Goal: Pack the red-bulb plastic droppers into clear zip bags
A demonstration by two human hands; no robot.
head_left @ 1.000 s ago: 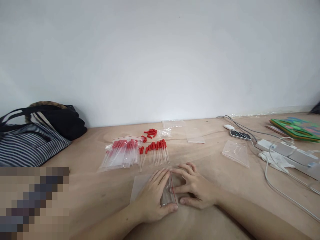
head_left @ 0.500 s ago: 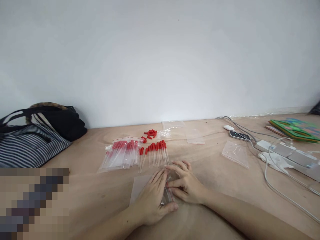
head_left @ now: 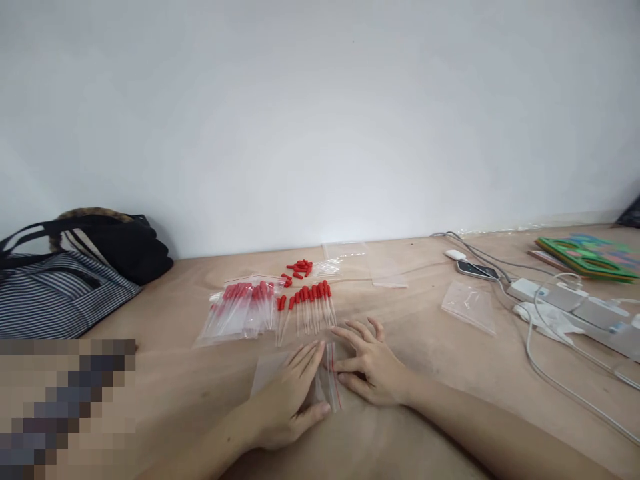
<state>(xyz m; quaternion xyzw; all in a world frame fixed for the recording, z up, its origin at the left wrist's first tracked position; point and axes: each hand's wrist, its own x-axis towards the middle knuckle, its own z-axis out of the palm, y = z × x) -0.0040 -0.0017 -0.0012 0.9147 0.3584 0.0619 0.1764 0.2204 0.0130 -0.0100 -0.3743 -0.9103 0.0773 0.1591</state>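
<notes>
At lower centre, the spread hands (head_left: 321, 387) partly hide a clear plastic bag (head_left: 263, 371), flat, its seal line red.

Both hands (head_left: 333, 380) at clear bag (head_left: 262, 372)

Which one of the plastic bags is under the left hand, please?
The front bag, with its red line beside the right hand. The other bags lie farther back, and neither hand touches them.

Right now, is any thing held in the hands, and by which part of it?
Nothing looks gripped: the left hand lies flat over the clear zip bag, the right hand has fingertips at its red-lined edge.
</notes>
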